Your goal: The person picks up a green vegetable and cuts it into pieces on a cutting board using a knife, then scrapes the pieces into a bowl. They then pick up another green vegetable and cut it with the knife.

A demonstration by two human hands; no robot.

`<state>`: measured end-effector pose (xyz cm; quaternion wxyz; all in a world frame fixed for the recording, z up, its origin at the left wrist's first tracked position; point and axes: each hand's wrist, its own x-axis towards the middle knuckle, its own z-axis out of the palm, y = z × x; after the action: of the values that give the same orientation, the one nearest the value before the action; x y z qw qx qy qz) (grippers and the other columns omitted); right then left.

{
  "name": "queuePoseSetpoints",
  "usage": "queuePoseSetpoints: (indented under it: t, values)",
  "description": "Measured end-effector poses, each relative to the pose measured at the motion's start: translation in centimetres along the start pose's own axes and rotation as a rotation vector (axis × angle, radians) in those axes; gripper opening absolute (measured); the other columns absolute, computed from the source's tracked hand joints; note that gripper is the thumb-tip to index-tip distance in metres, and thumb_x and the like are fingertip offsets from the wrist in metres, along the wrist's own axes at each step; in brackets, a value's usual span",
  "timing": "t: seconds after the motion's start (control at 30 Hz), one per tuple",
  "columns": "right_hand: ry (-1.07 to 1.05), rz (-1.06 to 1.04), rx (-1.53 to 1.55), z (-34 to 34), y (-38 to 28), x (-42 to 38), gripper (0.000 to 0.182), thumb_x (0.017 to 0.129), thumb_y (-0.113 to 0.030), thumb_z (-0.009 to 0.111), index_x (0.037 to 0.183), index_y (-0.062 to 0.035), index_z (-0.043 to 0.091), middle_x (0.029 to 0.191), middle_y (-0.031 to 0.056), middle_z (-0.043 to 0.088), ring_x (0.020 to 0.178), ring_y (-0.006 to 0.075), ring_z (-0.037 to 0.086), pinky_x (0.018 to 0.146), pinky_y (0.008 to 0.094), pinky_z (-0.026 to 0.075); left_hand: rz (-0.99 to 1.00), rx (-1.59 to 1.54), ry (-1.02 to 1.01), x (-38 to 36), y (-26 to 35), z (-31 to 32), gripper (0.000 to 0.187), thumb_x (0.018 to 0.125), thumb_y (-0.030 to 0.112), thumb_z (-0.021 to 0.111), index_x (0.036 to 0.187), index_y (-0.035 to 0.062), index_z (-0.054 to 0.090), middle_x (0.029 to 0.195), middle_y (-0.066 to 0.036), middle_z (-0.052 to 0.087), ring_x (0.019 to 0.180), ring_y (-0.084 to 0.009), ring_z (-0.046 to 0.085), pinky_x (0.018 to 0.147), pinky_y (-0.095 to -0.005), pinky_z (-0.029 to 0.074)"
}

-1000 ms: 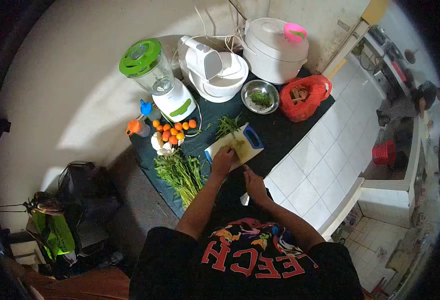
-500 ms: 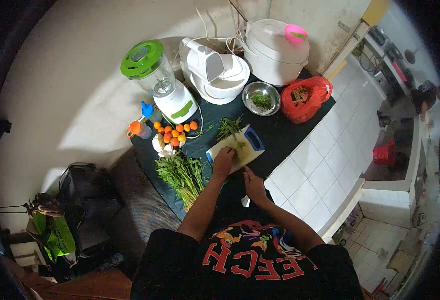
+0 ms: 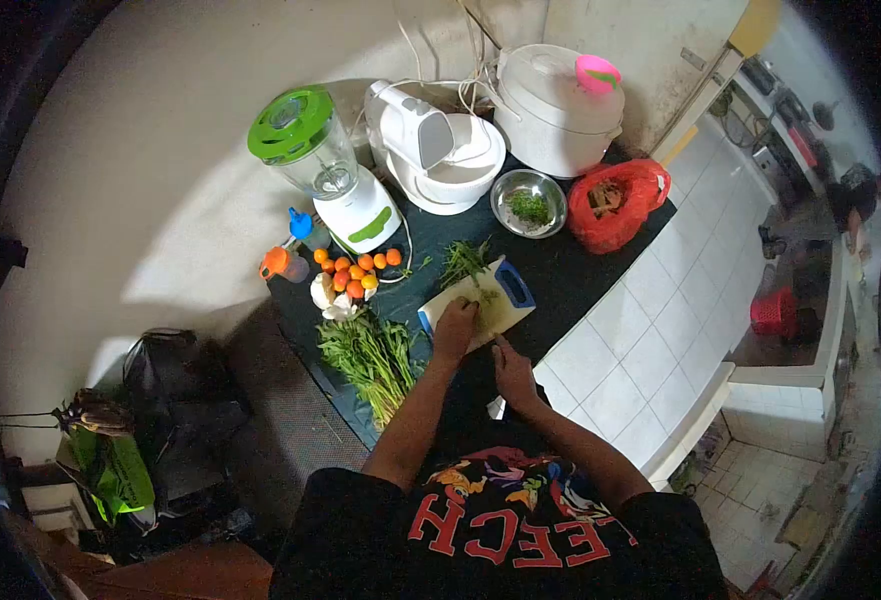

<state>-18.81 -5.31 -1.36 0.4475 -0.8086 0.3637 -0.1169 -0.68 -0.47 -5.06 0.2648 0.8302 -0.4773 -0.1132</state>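
My left hand (image 3: 455,328) is closed over the white cutting board (image 3: 505,316) with blue ends, its fingers pressed on some green stems that are mostly hidden under it. At the board's near edge, my right hand (image 3: 513,372) is wrapped round a knife, whose blade hardly shows. Chopped green bits lie on the board beside my left fingers. Past the board's far left edge rests a small heap of leafy greens (image 3: 462,262). A larger bunch of leafy stems (image 3: 372,358) lies to the left of my left forearm.
Behind are a blender (image 3: 355,210), a white stand mixer (image 3: 415,130), a rice cooker (image 3: 555,120), a steel bowl (image 3: 540,228) with chopped greens and a red plastic bag (image 3: 600,235). Small orange tomatoes (image 3: 341,280), garlic (image 3: 322,291) and squeeze bottles (image 3: 282,264) stand left.
The whole view has shifted slightly, so things appear a little right and lower. Both hands stay at the board, with only small movement.
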Motion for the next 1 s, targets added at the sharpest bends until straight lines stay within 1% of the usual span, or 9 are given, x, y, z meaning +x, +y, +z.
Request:
queuePoseSetpoints:
  t: [0.2, 0.27, 0.43, 0.53, 0.7, 0.77, 0.9, 0.97, 1.0]
  values:
    - [0.041, -0.037, -0.002, 0.2, 0.2, 0.2, 0.037, 0.108, -0.024, 0.051, 0.134, 0.0, 0.062, 0.118, 0.0296, 0.07, 0.107, 0.048, 0.068, 0.088, 0.0509, 0.056, 0.08, 0.041, 0.13, -0.7, -0.8, 1.0, 0.025, 0.088, 0.009, 0.061, 0.11, 0.004, 0.073, 0.109, -0.015, 0.066, 0.106, -0.0356, 0.063, 0.09, -0.0445, 0.054]
    - [0.007, 0.0, -0.028, 0.2, -0.3, 0.9, 0.038, 0.109, -0.022, 0.047, 0.138, 0.0015, 0.057, 0.112, 0.0291, 0.07, 0.1, 0.0481, 0.069, 0.085, 0.0562, 0.055, 0.084, 0.058, 0.137, -1.1, -0.5, 0.7, 0.026, 0.087, 0.009, 0.061, 0.109, 0.0048, 0.074, 0.109, -0.014, 0.066, 0.104, -0.0353, 0.063, 0.09, -0.0441, 0.054]
    - [0.032, -0.064, -0.008, 0.2, 0.2, 1.3, 0.038, 0.108, -0.022, 0.049, 0.14, -0.0023, 0.057, 0.106, 0.0319, 0.069, 0.097, 0.0486, 0.069, 0.084, 0.0558, 0.056, 0.092, -0.049, 0.258, -1.0, 0.2, -0.4, 0.023, 0.087, 0.009, 0.061, 0.105, 0.0052, 0.076, 0.103, -0.011, 0.066, 0.101, -0.0322, 0.063, 0.087, -0.0408, 0.055]
    - [0.028, -0.086, -0.018, 0.4, 0.3, 0.2, 0.039, 0.108, -0.022, 0.048, 0.141, -0.0033, 0.057, 0.102, 0.0326, 0.07, 0.095, 0.0482, 0.07, 0.083, 0.0556, 0.056, -0.007, -0.053, 0.154, -1.1, 0.4, -0.4, 0.024, 0.087, 0.009, 0.061, 0.106, 0.0056, 0.075, 0.103, -0.009, 0.066, 0.101, -0.0314, 0.063, 0.087, -0.0408, 0.055]
    - [-0.012, -0.009, -0.097, 0.4, 0.1, -0.3, 0.041, 0.11, -0.024, 0.045, 0.142, -0.0011, 0.056, 0.103, 0.0317, 0.07, 0.095, 0.0478, 0.07, 0.082, 0.055, 0.056, 0.079, 0.0, 0.195, -1.1, -0.4, 0.6, 0.026, 0.088, 0.008, 0.06, 0.109, 0.0056, 0.074, 0.107, -0.011, 0.067, 0.103, -0.0331, 0.063, 0.088, -0.0422, 0.055]
    - [0.004, 0.004, -0.05, 0.4, -0.4, -0.1, 0.04, 0.109, -0.026, 0.049, 0.137, 0.0008, 0.06, 0.116, 0.0297, 0.07, 0.104, 0.0479, 0.069, 0.089, 0.0528, 0.055, 0.073, -0.001, 0.208, -1.0, -0.5, 0.7, 0.027, 0.088, 0.008, 0.06, 0.11, 0.0057, 0.074, 0.108, -0.012, 0.067, 0.104, -0.0338, 0.063, 0.089, -0.0425, 0.055]
    - [-0.038, 0.051, -0.12, 1.5, 0.8, 1.3, 0.039, 0.109, -0.026, 0.049, 0.137, -0.0001, 0.06, 0.116, 0.0296, 0.07, 0.104, 0.0482, 0.068, 0.089, 0.0529, 0.055, -0.01, -0.048, 0.148, -0.6, -0.6, 0.8, 0.029, 0.087, 0.008, 0.059, 0.112, 0.0064, 0.074, 0.11, -0.014, 0.068, 0.108, -0.0347, 0.063, 0.091, -0.0434, 0.054]
    - [0.026, -0.066, -0.096, 1.7, 0.7, 1.4, 0.041, 0.111, -0.026, 0.043, 0.143, -0.0029, 0.054, 0.101, 0.0296, 0.071, 0.091, 0.0475, 0.07, 0.08, 0.0567, 0.054, -0.004, -0.035, 0.126, -0.8, -0.5, 0.6, 0.029, 0.088, 0.008, 0.058, 0.112, 0.0066, 0.074, 0.111, -0.014, 0.069, 0.109, -0.0348, 0.063, 0.092, -0.0435, 0.054]
    - [0.027, -0.067, -0.096, 1.7, 0.9, 1.2, 0.041, 0.111, -0.026, 0.043, 0.143, -0.0029, 0.054, 0.101, 0.0296, 0.071, 0.091, 0.0475, 0.07, 0.08, 0.0567, 0.054, -0.003, -0.048, 0.151, -0.9, -0.5, 0.6, 0.029, 0.088, 0.008, 0.058, 0.112, 0.0065, 0.074, 0.111, -0.014, 0.069, 0.109, -0.035, 0.063, 0.091, -0.0441, 0.055]
